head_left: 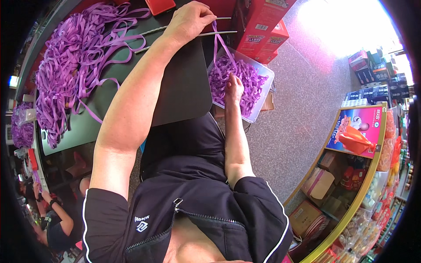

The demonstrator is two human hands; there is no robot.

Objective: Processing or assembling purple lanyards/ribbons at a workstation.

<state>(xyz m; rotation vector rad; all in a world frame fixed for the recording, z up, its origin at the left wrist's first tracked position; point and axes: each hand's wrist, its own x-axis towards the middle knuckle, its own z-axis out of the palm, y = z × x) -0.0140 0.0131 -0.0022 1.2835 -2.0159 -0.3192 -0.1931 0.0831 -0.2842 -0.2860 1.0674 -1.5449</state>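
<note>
My left hand (188, 21) reaches over the far edge of the dark table, its thumb and fingers pinched on a purple ribbon (215, 41). Two thin metal rods (222, 32) run beside and beneath this hand and stick out past the table edge. From there the ribbon hangs in a loop toward a clear plastic bin (266, 90) heaped with purple ribbon. Over the heap, my right hand (234, 91) has its fingers closed on the ribbon. On the left of the table lies a large tangled pile of purple ribbon (66, 65), with loose strands trailing toward the rods.
Red boxes (263, 33) are stacked behind the bin. A red object (160, 5) sits at the table's far edge. On the right stands a gold-edged display case (326, 164) with packaged goods. Another person (57, 219) works at the far left, near more purple ribbon (23, 127).
</note>
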